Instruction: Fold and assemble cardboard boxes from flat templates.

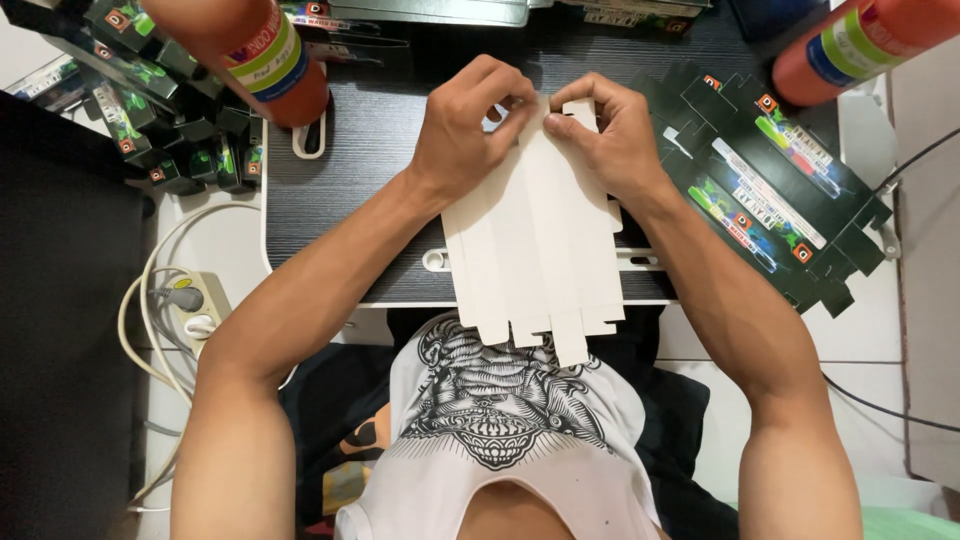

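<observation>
Over the dark desk (350, 200) you hold the flat white carton blank (535, 250), your left hand (465, 125) and right hand (610, 125) both pinching its far flaps, seemingly to crease them, with printed blanks (770, 190) stacked right.

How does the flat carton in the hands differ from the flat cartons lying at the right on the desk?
The held carton blank shows its plain white side; the blank on the desk shows its dark printed side. The left hand and right hand pinch the white one's far edge; the printed one lies untouched. Both are unfolded, with flaps.
</observation>
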